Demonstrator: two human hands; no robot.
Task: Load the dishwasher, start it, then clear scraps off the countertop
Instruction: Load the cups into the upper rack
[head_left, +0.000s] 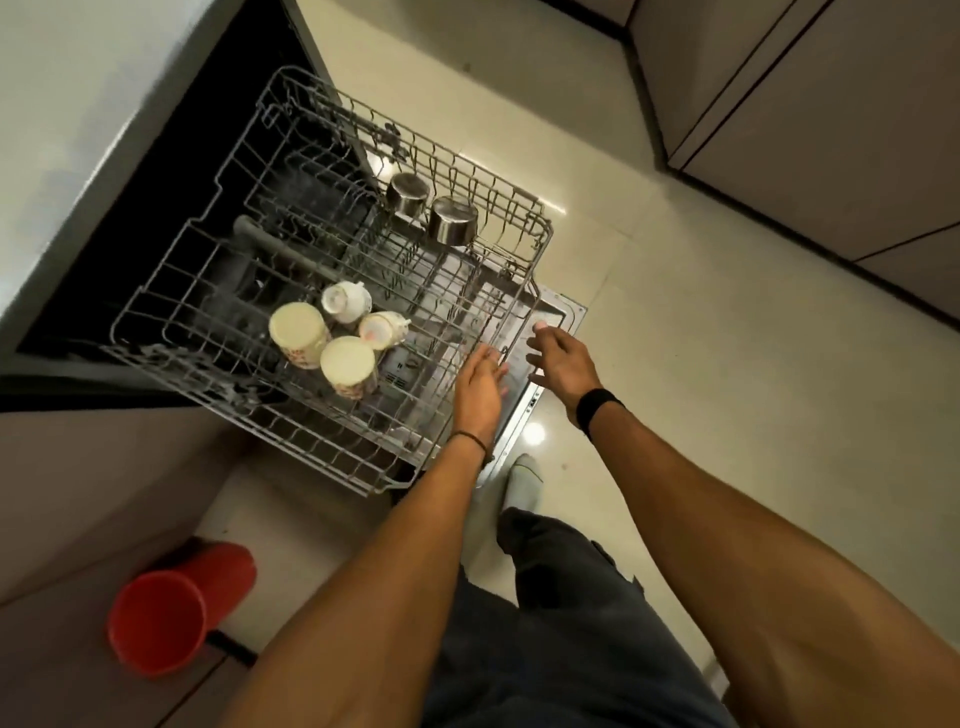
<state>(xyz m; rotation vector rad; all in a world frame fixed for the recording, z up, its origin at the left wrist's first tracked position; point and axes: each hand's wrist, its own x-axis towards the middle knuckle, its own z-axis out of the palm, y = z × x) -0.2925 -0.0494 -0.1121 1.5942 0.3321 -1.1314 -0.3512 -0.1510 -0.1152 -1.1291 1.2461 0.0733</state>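
The grey wire dishwasher rack (171, 291) is pulled out over the open dishwasher door (563, 312). Upside-down in it stand two cream mugs (298, 332) and two small patterned cups (347, 301), with two steel cups (452, 221) farther back. My left hand (480, 384) rests with straight fingers against the rack's front rim. My right hand (561, 358) hovers just right of that rim, fingers spread and relaxed, holding nothing.
A red plastic bin (166, 618) stands on the floor at lower left beside the cabinet. The countertop edge (78, 171) runs along the upper left. My foot (522, 480) is by the door's corner. Cabinets (810, 114) line the upper right, with cream floor tiles between.
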